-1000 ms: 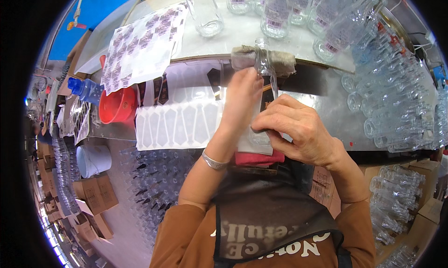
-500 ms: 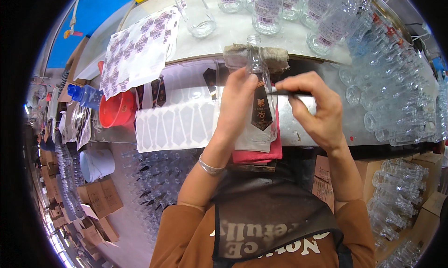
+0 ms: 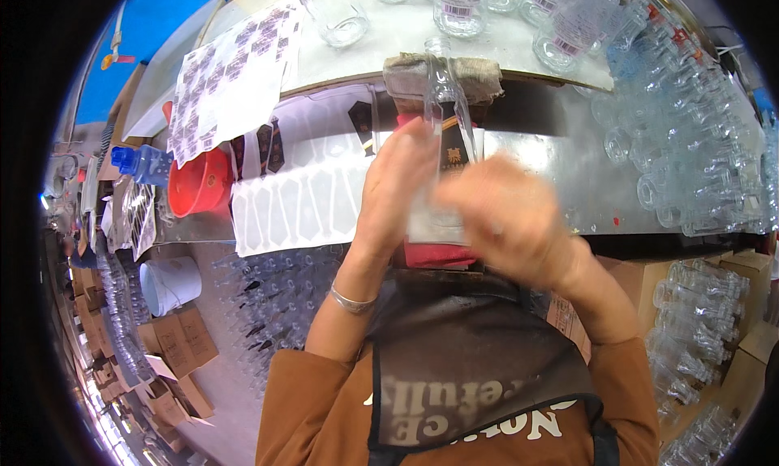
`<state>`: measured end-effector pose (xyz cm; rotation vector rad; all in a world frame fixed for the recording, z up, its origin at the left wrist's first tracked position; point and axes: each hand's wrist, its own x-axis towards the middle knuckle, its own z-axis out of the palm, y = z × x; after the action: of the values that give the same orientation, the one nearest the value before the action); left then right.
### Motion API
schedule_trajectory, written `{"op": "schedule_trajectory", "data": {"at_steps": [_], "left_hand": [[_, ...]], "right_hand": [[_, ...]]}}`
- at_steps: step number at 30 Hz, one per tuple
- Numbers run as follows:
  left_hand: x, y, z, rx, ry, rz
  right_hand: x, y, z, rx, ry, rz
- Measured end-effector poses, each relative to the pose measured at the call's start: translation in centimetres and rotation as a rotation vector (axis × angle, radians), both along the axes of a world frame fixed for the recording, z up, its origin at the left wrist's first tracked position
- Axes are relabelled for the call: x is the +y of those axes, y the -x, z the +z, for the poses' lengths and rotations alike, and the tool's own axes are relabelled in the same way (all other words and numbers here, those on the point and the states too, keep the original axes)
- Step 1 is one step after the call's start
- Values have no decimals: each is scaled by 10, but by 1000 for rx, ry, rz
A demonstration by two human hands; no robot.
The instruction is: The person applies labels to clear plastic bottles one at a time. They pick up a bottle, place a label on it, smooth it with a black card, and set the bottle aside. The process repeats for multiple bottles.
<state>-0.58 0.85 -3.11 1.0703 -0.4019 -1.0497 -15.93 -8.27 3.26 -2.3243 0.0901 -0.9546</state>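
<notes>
A clear glass bottle (image 3: pixel 441 85) lies with its neck on a folded cloth pad (image 3: pixel 480 78) and its base toward me. A black tie-shaped label (image 3: pixel 454 147) with copper-coloured print is on its upper side, partly covered by my hands. My left hand (image 3: pixel 396 178), slightly blurred, is closed along the bottle's left side. Over the bottle's lower part is my right hand (image 3: pixel 511 219), smeared by motion; its fingers and anything in them cannot be made out. Red cloth (image 3: pixel 438 255) shows beneath the bottle.
A backing sheet (image 3: pixel 300 210) with tie-shaped outlines and several black labels lies left, beside a red bowl (image 3: pixel 199 182). A printed label sheet (image 3: pixel 231 77) overhangs the shelf. Labelled bottles (image 3: pixel 460 8) stand behind; many more bottles (image 3: pixel 682 141) crowd the right side.
My right hand has moved left and down over the bottle, covering the label's lower part. The dark thin tool it held is no longer visible. The view has shifted slightly.
</notes>
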Motion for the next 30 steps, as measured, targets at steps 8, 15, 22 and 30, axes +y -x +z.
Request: {"op": "schedule_trajectory", "data": {"at_steps": [8, 15, 22, 30], "left_hand": [[17, 22, -3, -439, -42, -47], [17, 28, -12, -571, -16, -34], [16, 29, -16, -529, 23, -39], [18, 31, -12, -402, 38, -34]], "right_hand": [[3, 36, -17, -14, -110, -13], [23, 61, -34, 74, -513, -88], [-43, 7, -32, 91, -419, -243], [-75, -36, -3, 27, 8, -215]]}}
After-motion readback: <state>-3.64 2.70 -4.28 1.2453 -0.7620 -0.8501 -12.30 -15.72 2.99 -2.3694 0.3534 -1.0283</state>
